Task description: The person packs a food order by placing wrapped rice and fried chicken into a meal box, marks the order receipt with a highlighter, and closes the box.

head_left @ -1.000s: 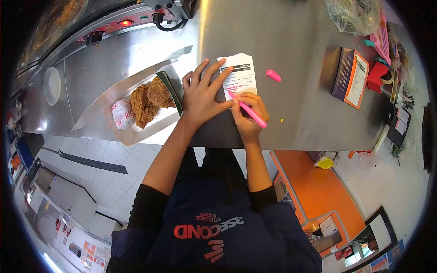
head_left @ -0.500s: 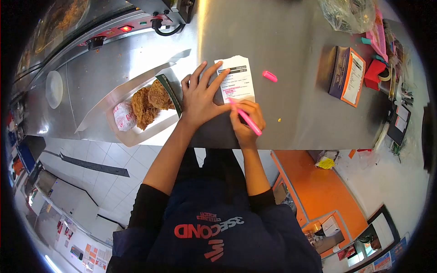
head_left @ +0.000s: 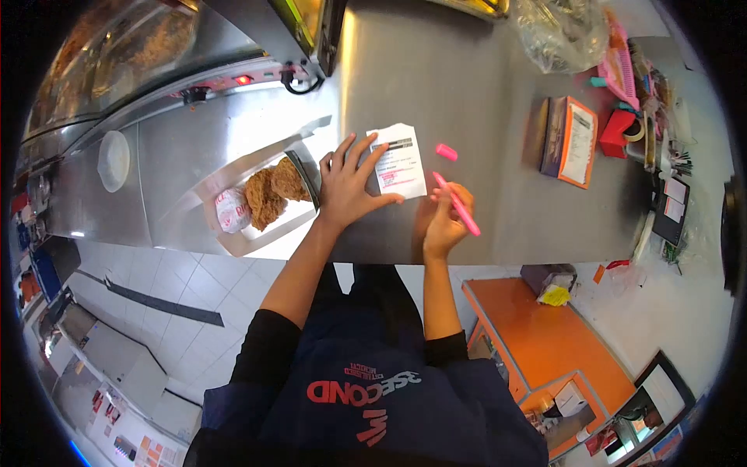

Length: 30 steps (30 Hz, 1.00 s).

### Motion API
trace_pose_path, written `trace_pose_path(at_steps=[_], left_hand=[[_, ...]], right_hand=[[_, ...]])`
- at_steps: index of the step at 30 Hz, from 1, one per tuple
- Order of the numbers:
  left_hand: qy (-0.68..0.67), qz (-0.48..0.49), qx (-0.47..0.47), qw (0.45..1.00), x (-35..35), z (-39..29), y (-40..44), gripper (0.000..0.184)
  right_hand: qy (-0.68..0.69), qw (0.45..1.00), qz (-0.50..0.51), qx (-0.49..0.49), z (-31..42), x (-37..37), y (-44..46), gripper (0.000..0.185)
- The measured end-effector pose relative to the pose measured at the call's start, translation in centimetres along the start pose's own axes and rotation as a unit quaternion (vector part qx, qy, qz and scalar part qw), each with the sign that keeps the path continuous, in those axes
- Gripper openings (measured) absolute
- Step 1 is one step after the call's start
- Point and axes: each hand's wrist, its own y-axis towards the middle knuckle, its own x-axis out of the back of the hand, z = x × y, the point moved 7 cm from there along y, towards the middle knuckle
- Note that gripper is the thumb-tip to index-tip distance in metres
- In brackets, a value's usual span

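Observation:
A white printed receipt (head_left: 403, 167) with pink highlighter marks lies on the steel counter. My left hand (head_left: 348, 183) is spread over its left edge, fingers apart, pressing it down. Just right of the paper, my right hand (head_left: 449, 222) grips a pink highlighter (head_left: 461, 206), its tip lifted toward the upper left and apart from the receipt. The pink cap (head_left: 447, 152) rests on the counter above that hand. Left of my left hand stands an open paper box (head_left: 272, 240) with pieces of fried chicken (head_left: 265, 199) and a wrapped rice bundle (head_left: 232, 210).
A heated display case (head_left: 226, 84) with a lit red switch borders the counter at the upper left. A round white lid (head_left: 114, 161) lies near it. To the right are an orange-and-dark box (head_left: 569, 142), a red tape dispenser (head_left: 615, 133) and a clear plastic bag (head_left: 559, 35).
My right hand has moved right with the highlighter, taking its tip off the receipt. More pink marking shows on the paper. The left hand still holds the receipt down.

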Motion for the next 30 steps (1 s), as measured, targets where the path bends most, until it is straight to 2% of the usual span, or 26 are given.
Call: trace_pose_path(at_steps=[1, 4, 5, 8, 9, 12, 14, 15, 16, 17, 21, 25, 27, 30], left_hand=[[-0.001, -0.004, 0.000, 1.000, 0.3, -0.1, 0.1, 0.097], [-0.006, -0.030, -0.011, 0.999, 0.8, -0.6, 0.1, 0.095], [-0.005, -0.037, -0.014, 0.999, 1.0, -0.7, 0.1, 0.094], [0.000, -0.026, -0.018, 1.000, 1.2, -0.8, -0.1, 0.094], [-0.008, -0.017, -0.026, 0.999, 0.5, -0.5, -0.4, 0.095], [-0.041, -0.016, -0.032, 0.999, 1.3, -1.0, -0.9, 0.092], [-0.159, -0.044, 0.023, 0.986, 4.3, -2.6, -0.9, 0.071], [-0.354, -0.004, 0.084, 0.932, 3.7, -2.6, -1.1, 0.061], [-0.532, 0.039, 0.141, 0.834, 3.7, -3.5, -1.2, 0.051], [-0.613, 0.044, 0.137, 0.776, 4.7, -4.9, -1.6, 0.038], [-0.670, -0.007, 0.139, 0.729, 8.3, -6.7, -2.9, 0.033], [-0.817, -0.026, 0.275, 0.506, 10.7, -6.5, -3.5, 0.032], [-0.839, -0.032, 0.276, 0.468, 11.8, -6.3, -3.7, 0.033], [-0.855, -0.037, 0.281, 0.433, 12.6, -6.5, -4.2, 0.035]], right_hand=[[0.003, 1.000, 0.002, 0.012, 0.3, 0.6, 1.1, 0.011], [-0.170, 0.971, 0.070, 0.154, 3.5, 0.0, 4.6, 0.011], [-0.260, 0.925, 0.117, 0.250, 5.2, -1.6, 5.4, 0.009], [-0.319, 0.833, 0.209, 0.400, 5.1, -4.3, 5.5, 0.006], [-0.324, 0.846, 0.225, 0.359, 4.1, -4.1, 5.7, 0.009], [-0.192, 0.930, 0.232, 0.212, 6.4, -3.8, 4.9, 0.014], [-0.135, 0.943, 0.259, 0.158, 8.7, -3.8, 2.9, 0.018], [-0.107, 0.947, 0.272, 0.130, 9.9, -4.0, 1.9, 0.020], [-0.083, 0.949, 0.270, 0.141, 11.3, -4.0, 1.0, 0.020], [-0.061, 0.950, 0.268, 0.151, 12.6, -3.9, 0.0, 0.020], [-0.030, 0.939, 0.258, 0.225, 17.5, -4.0, -2.3, 0.027], [0.028, 0.927, 0.285, 0.242, 21.3, -3.9, -2.8, 0.018], [0.071, 0.916, 0.290, 0.267, 22.2, -2.8, -2.7, 0.035], [0.066, 0.923, 0.316, 0.212, 23.3, -2.6, -3.6, 0.052]])
